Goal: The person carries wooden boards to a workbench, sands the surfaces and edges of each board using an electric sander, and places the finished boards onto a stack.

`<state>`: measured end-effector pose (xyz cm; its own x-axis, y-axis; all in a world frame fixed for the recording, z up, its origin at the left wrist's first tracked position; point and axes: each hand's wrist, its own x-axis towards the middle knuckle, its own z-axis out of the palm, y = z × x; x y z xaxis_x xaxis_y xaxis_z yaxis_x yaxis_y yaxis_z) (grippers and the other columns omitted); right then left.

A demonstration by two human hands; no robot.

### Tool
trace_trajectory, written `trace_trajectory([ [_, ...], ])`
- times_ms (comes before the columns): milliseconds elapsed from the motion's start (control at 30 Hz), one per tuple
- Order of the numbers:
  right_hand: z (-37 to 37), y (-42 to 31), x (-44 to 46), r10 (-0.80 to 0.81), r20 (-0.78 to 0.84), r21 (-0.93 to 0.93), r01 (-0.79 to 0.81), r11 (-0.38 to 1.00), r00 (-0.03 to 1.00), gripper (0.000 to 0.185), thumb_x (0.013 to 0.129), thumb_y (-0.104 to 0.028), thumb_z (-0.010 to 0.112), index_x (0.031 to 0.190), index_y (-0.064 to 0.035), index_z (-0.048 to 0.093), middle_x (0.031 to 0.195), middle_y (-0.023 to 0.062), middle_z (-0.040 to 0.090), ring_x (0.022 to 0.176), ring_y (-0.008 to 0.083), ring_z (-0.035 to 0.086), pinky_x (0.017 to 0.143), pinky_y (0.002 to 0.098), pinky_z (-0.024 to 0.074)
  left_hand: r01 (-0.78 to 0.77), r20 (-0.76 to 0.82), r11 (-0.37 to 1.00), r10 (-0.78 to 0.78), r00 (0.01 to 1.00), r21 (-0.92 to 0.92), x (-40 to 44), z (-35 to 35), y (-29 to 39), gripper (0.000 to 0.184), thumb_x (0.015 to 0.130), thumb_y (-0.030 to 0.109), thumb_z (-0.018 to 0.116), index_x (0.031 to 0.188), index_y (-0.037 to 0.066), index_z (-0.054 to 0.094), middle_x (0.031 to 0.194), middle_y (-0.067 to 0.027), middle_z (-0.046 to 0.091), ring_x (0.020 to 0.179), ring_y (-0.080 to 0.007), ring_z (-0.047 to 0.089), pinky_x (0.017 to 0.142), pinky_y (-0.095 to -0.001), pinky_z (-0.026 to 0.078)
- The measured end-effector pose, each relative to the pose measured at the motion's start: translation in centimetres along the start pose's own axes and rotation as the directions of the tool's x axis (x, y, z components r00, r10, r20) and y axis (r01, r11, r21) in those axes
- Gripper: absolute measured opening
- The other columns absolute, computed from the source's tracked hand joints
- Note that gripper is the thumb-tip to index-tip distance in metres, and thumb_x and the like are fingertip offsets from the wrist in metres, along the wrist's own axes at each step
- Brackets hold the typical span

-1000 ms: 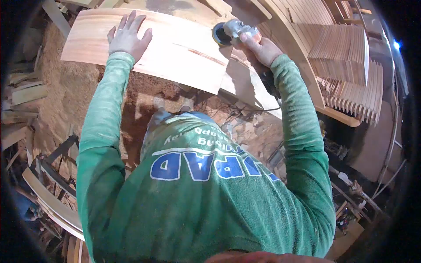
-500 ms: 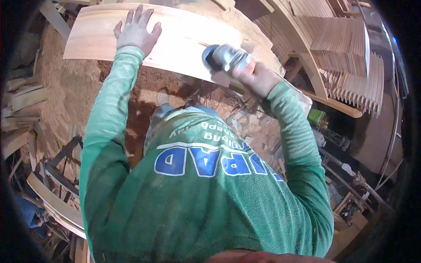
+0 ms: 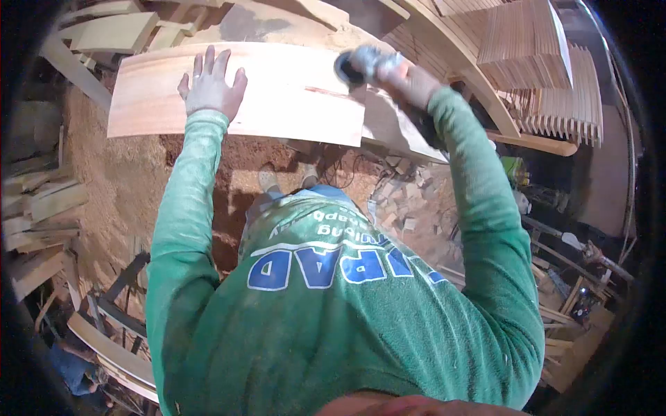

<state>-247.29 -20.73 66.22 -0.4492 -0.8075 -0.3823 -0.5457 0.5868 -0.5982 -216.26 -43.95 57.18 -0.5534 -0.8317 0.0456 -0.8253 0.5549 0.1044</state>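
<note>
A wide, pale wooden board (image 3: 291, 104) lies before me on a work surface, with a reddish-brown streak towards its right end. My left hand (image 3: 211, 90) rests flat on its left half, fingers spread and pointing away from me. In my right hand (image 3: 416, 83) is an angle grinder (image 3: 374, 64), blurred by motion, gripped by its body. Its round dark disc (image 3: 345, 67) is at the board's far right corner; whether it touches the wood I cannot tell.
Stacked thin, shaped wooden slats (image 3: 524, 48) stand at the right beside a curved wooden frame (image 3: 465, 52). Cut timber (image 3: 52, 197) is piled at the left. Sawdust (image 3: 104, 180) and wood scraps (image 3: 409, 191) cover the floor. Another person (image 3: 73, 367) is partly visible at the lower left.
My right hand has carried the angle grinder from the board's right middle to its far right corner. My left hand stays on the board. The whole view has shifted, showing more beyond the board.
</note>
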Motion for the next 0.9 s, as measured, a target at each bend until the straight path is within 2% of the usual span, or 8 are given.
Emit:
trace_trajectory([
  [67,-0.3,-3.2,-4.7,0.188,0.229,-0.215,-0.139,0.967,0.955,0.076,0.086,-0.066,0.064,0.121,0.0013,0.068,0.109,0.0134,0.072,0.104,0.0215,0.066,0.093,0.0378,0.0518,0.002,0.000,1.000,-0.002,1.000,0.000,0.2,0.0,0.0,0.060,0.097,0.051,0.050,0.152,0.025,0.047,0.166,-0.0052,0.034,0.154,-0.0245,0.029,0.122,-0.0563,0.016],
  [100,0.3,-7.8,-7.9,-0.088,0.286,0.215,0.025,0.976,0.954,0.067,0.086,-0.051,0.073,0.129,-0.0002,0.065,0.114,0.0130,0.071,0.108,0.0224,0.065,0.098,0.0377,0.0499,0.007,0.007,1.000,-0.007,1.000,0.000,0.0,0.1,0.1,0.061,0.097,0.051,0.050,0.152,0.025,0.046,0.166,-0.0053,0.033,0.154,-0.0246,0.028,0.122,-0.0561,0.015],
  [133,1.7,-4.2,-8.6,-0.013,0.328,0.071,-0.011,0.997,0.945,0.062,0.086,-0.042,0.076,0.132,-0.0023,0.063,0.116,0.0141,0.071,0.114,0.0234,0.063,0.103,0.0373,0.0474,0.010,0.006,1.000,-0.010,1.000,-0.001,0.0,0.1,0.1,0.061,0.097,0.051,0.049,0.152,0.025,0.046,0.166,-0.0052,0.033,0.154,-0.0245,0.028,0.123,-0.0559,0.015],
  [267,2.2,-3.0,-8.4,-0.012,0.363,0.083,-0.019,0.996,0.932,0.076,0.080,-0.050,0.077,0.140,-0.0081,0.059,0.134,0.0171,0.065,0.127,0.0288,0.059,0.111,0.0387,0.0439,0.017,0.024,1.000,-0.018,1.000,0.013,0.1,-0.2,0.2,0.062,0.098,0.052,0.049,0.153,0.026,0.045,0.167,-0.0048,0.032,0.154,-0.0242,0.027,0.123,-0.0551,0.015],
  [400,-1.1,-3.7,-2.4,0.308,0.213,0.085,-0.332,0.940,0.927,0.084,0.079,-0.068,0.075,0.129,-0.0007,0.066,0.117,0.0158,0.070,0.109,0.0236,0.066,0.099,0.0366,0.0502,0.014,0.029,0.999,-0.015,0.999,0.038,0.1,-0.1,0.4,0.062,0.098,0.052,0.048,0.154,0.026,0.044,0.168,-0.0044,0.031,0.155,-0.0240,0.027,0.123,-0.0550,0.015],
  [467,0.4,3.7,2.2,0.286,0.197,0.167,-0.319,0.933,0.938,0.080,0.080,-0.066,0.074,0.127,-0.0014,0.067,0.115,0.0160,0.071,0.106,0.0217,0.066,0.096,0.0364,0.0514,0.008,0.035,0.999,-0.010,0.999,0.041,0.0,-0.1,0.4,0.062,0.098,0.052,0.048,0.155,0.026,0.044,0.168,-0.0044,0.030,0.155,-0.0240,0.027,0.122,-0.0551,0.016],
  [767,4.2,-5.5,-5.7,-0.119,0.452,-0.018,0.142,0.990,0.884,0.073,0.079,-0.057,0.077,0.131,-0.0063,0.066,0.124,0.0215,0.069,0.116,0.0343,0.064,0.104,0.0415,0.0470,0.010,0.040,0.999,-0.012,0.999,0.043,0.2,-0.1,0.1,0.063,0.097,0.051,0.048,0.155,0.025,0.043,0.168,-0.0047,0.030,0.154,-0.0248,0.028,0.122,-0.0560,0.016],
  [900,2.3,-3.4,2.3,0.140,0.330,-0.173,-0.086,0.981,0.934,0.072,0.087,-0.059,0.072,0.133,-0.0047,0.062,0.113,0.0129,0.070,0.104,0.0232,0.066,0.095,0.0367,0.0512,0.006,0.029,1.000,-0.006,1.000,-0.006,0.3,0.2,0.1,0.063,0.097,0.053,0.048,0.153,0.025,0.046,0.168,-0.0048,0.030,0.155,-0.0250,0.026,0.122,-0.0583,0.014],
])
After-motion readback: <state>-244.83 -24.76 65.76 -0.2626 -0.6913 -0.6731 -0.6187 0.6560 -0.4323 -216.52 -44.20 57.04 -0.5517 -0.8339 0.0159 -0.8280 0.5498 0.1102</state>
